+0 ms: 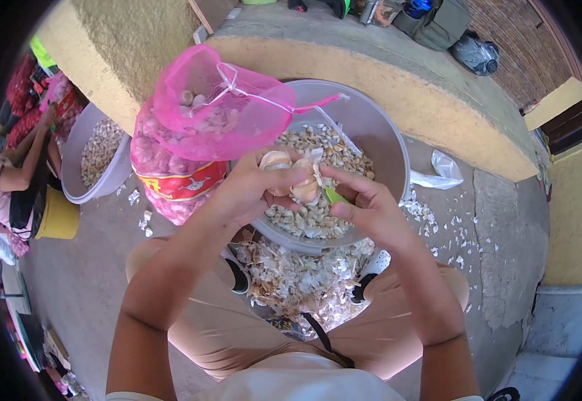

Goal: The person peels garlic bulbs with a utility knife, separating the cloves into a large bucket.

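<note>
My left hand (245,187) is closed around garlic bulbs: one bulb (275,166) sits towards its fingers, and another bulb (305,186) with loose papery skin lies by the thumb. My right hand (371,204) pinches a small green knife-like tool (335,196); its blade cannot be made out. The right fingertips touch the skin of the nearer bulb. Both hands are above a large grey tub (403,144) holding many loose garlic cloves (317,217). A pink mesh sack (180,170) of garlic bulbs leans against the tub's left side, its top folded over the rim.
Peeled garlic skins (297,277) are heaped between my feet, with scraps on the concrete floor. At left, another person (20,170) sits by a second tub (77,190) of cloves and a yellow bucket (58,215). A raised ledge (398,80) curves behind my tub; a plastic bag (441,172) lies right.
</note>
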### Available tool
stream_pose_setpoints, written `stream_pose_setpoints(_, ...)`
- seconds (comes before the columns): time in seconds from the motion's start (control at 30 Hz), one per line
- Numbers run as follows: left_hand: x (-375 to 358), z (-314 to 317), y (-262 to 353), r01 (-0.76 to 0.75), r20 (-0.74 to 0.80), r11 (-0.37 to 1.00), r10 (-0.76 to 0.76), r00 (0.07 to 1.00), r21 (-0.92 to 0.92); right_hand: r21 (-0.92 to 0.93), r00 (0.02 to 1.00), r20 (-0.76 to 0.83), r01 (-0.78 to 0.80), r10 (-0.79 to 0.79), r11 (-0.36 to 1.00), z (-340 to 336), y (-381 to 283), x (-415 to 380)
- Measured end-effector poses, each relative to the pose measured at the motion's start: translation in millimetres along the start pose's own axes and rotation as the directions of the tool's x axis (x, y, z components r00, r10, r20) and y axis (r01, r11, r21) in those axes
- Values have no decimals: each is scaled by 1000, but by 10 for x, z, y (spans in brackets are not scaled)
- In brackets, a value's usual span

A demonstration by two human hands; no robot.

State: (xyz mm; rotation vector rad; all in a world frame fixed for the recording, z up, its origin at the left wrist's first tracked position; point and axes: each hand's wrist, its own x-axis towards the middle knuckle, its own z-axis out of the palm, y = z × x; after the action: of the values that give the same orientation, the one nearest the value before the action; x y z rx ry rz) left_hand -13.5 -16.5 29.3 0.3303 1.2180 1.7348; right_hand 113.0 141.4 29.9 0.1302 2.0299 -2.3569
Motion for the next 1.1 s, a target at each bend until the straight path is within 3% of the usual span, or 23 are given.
stream_pose_setpoints(0.2, 6, -23, 10, 64, 56, 998, -64, 996, 2, -12, 990, 95, -101, 102, 995, -75, -94, -35)
stream_pose_setpoints(0.33, 12, 17, -15, 90, 11, 995, -89, 996, -40, -25, 999, -2, -32, 32, 999, -5, -26, -42)
stream_pose_setpoints(0.63, 34, 28, -24, -22, 6, 1000, 21, 1000, 13, -61, 998, -70, -8, 3, 998, 47, 3, -31)
stream_pose_setpoints(0.83, 63, 43, -103, -77, -92, 996, 81, 992, 48, -46, 992, -113, -52, 47, 998, 78, -12, -24)
stream_pose_setpoints(1.1, 29, -59, 51, 93, 117, 995, -96, 989, 31, -93, 999, 31, -8, 11, 996, -79, -71, -19)
